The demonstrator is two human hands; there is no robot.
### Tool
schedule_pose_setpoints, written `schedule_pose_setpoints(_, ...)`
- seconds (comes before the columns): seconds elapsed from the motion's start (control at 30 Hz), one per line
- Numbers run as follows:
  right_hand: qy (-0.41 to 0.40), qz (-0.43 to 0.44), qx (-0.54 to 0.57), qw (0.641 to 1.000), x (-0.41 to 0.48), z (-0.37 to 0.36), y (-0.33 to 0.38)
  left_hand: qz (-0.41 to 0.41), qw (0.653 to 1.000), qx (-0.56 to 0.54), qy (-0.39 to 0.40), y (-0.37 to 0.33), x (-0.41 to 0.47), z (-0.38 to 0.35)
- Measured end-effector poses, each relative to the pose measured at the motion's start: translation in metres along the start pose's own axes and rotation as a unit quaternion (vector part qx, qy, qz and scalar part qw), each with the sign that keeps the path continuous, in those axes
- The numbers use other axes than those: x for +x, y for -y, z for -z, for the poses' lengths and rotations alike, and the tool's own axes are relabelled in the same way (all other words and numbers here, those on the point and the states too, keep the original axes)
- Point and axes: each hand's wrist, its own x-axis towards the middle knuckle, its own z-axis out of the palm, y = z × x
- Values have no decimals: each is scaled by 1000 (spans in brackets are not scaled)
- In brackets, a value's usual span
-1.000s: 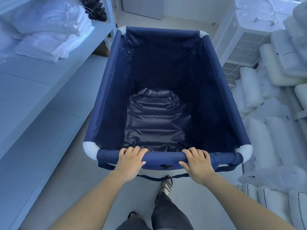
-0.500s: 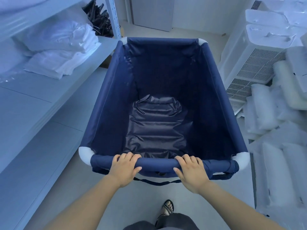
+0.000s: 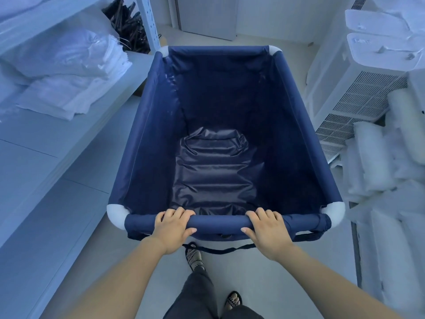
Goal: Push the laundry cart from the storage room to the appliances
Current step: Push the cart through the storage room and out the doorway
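**Cart gripped and under way, appliances not yet in sight**

The cart (image 3: 218, 139) stood in the middle of the view, in a narrow aisle of what looked like the storage room, its long axis running from 6 o'clock to 12 o'clock. Its navy liner was empty apart from the creased fabric base.

The left hand (image 3: 171, 229) and the right hand (image 3: 264, 230) both sat on the padded near rail (image 3: 218, 223), well apart, one towards 7 o'clock and the other towards 5 o'clock. On each, the fingers curled over the top of the rail and the thumb tucked under its near side, so both were closed around the rail in a full pushing grip. Both arms were stretched forward and one sandalled foot (image 3: 194, 255) was planted just behind the cart.

At 9 o'clock ran a shelf (image 3: 76, 134) carrying folded white linen (image 3: 64, 88). At 3 o'clock lay stacked white pillows (image 3: 372, 169) and a vented white unit (image 3: 354, 97), close beside the cart's right wall. At 12 o'clock, beyond the far rail, the floor (image 3: 165, 33) opened towards a pale door (image 3: 207, 17).

By my reading, the grip was done and the push had barely started: the cart had yet to clear the aisle, pass the doorway and reach the appliances, none of which showed.
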Motion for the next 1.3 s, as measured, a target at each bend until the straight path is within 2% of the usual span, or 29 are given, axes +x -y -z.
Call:
schedule_pose_setpoints(0.57, -19, -72, 11, 997, 154, 51, -18, -39, 999, 8, -20, 43, 157, 98)
schedule_pose_setpoints(0.77, 10, -99, 37, 994, 188, 65, -23, -55, 998, 23, -17, 54, 196, 119)
schedule_pose_setpoints(1.3, 17, -96, 68, 993, 306, 104, -69, -62, 996, 45, -35, 64, 322, 179)
